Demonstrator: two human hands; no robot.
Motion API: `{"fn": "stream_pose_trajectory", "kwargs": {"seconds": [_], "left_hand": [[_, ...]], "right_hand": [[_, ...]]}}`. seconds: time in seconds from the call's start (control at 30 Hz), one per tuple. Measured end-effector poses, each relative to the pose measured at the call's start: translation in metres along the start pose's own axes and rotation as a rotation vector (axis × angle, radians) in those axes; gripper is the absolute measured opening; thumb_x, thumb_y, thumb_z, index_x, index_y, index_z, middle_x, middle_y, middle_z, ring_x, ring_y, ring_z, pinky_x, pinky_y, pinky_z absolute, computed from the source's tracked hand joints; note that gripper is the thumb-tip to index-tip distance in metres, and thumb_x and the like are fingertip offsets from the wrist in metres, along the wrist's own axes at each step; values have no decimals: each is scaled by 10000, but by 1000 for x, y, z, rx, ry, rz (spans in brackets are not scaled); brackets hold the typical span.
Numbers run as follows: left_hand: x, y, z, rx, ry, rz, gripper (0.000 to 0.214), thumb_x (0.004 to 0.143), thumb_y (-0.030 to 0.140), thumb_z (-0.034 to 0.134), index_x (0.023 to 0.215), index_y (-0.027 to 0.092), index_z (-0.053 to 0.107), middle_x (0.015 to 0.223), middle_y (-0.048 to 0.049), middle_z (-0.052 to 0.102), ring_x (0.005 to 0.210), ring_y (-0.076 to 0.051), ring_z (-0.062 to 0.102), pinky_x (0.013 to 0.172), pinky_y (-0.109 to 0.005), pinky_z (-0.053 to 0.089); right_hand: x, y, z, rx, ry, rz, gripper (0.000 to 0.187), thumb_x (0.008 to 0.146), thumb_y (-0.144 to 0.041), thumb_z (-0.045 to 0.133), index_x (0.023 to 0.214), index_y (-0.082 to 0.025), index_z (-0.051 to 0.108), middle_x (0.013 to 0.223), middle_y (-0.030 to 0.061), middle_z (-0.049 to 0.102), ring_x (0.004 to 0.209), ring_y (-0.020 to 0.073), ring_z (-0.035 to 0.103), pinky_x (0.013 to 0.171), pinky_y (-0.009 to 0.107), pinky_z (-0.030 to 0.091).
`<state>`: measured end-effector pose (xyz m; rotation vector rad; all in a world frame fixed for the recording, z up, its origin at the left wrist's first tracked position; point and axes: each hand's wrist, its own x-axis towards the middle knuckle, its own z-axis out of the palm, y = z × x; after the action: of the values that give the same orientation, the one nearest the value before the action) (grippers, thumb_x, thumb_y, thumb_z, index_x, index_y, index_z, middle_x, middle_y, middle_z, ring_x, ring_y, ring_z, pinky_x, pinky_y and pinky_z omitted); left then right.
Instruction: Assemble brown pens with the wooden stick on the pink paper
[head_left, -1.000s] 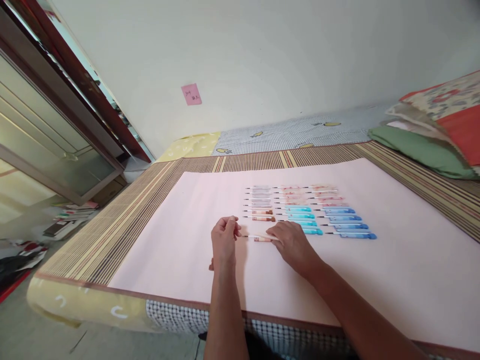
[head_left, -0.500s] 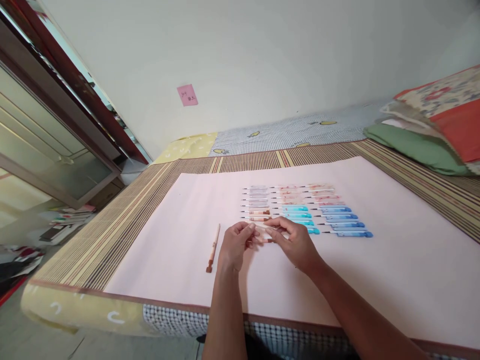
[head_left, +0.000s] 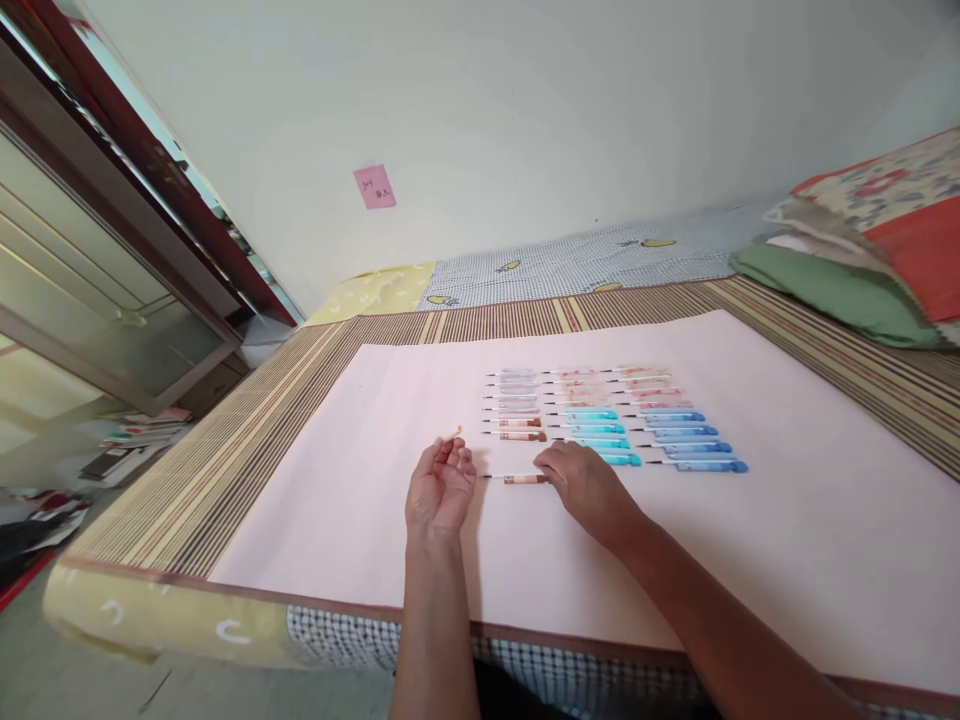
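My left hand (head_left: 442, 488) is palm up over the pink sheet (head_left: 330, 500), fingers curled on a slim pale pen-like piece (head_left: 452, 434) with a yellowish end. Most of that piece is hidden by the fingers. Across from it, my right hand (head_left: 589, 492) pinches the right end of a white pen refill (head_left: 496, 476) with a dark tip. Just under this refill lies a peach and brown pen barrel (head_left: 523, 480), partly covered by my right fingers. Behind my hands are rows of refills paired with barrels: brown (head_left: 521, 436), turquoise (head_left: 596, 430), blue (head_left: 701, 450) and clear pinkish (head_left: 577, 385).
The sheet lies on a striped mat (head_left: 172, 490) over a bed. A green cushion (head_left: 817, 295) and a red patterned one (head_left: 915, 250) are at the right. A pink note (head_left: 374, 187) is stuck to the wall; a cabinet door (head_left: 112, 270) stands left.
My hands have moved apart, the left going left with the pale piece. The brown pen that lay at the left is no longer seen there. The refill now lies along the brown barrel.
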<state>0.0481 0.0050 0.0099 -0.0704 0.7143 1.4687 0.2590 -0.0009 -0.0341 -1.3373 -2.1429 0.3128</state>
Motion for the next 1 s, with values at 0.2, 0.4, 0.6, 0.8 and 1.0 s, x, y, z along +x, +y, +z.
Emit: {"fn": "stream_pose_trajectory", "kwargs": {"seconds": [0.2, 0.4, 0.6, 0.8, 1.0], "left_hand": [[0, 0, -2, -11, 22, 11, 100, 912, 122, 553, 896, 87, 645, 796, -68, 655, 646, -99, 617, 527, -171, 490], [-1, -3, 0, 34, 23, 22, 126, 924, 136, 545, 844, 92, 633, 754, -58, 643, 611, -98, 599, 490, -165, 460], [-2, -7, 4, 72, 45, 13, 105, 894, 120, 574, 804, 106, 627, 744, -59, 645, 601, -99, 603, 494, -170, 461], [1, -12, 4, 95, 47, 17, 103, 890, 123, 582, 796, 110, 625, 738, -59, 652, 588, -100, 606, 492, -173, 466], [4, -21, 5, 125, 45, 23, 100, 889, 120, 583, 798, 111, 622, 741, -61, 665, 584, -99, 609, 489, -170, 468]], "right_hand": [[-1, -3, 2, -57, -120, 8, 257, 924, -84, 455, 814, -185, 664, 781, 43, 664, 736, 181, 567, 688, 300, 382], [1, -8, -1, -57, -174, 64, 212, 916, -118, 517, 779, -189, 662, 812, 43, 668, 765, 184, 586, 680, 294, 379], [5, -12, 3, -184, -189, 102, 217, 898, -99, 535, 729, -183, 645, 793, 50, 664, 719, 180, 573, 638, 299, 352], [13, -16, 3, -210, -213, 175, 224, 849, -66, 578, 663, -183, 617, 755, 58, 670, 687, 181, 594, 565, 286, 308], [16, -18, 5, -212, -182, 178, 215, 784, -10, 547, 663, -184, 585, 779, 79, 674, 716, 195, 595, 559, 289, 311]]}}
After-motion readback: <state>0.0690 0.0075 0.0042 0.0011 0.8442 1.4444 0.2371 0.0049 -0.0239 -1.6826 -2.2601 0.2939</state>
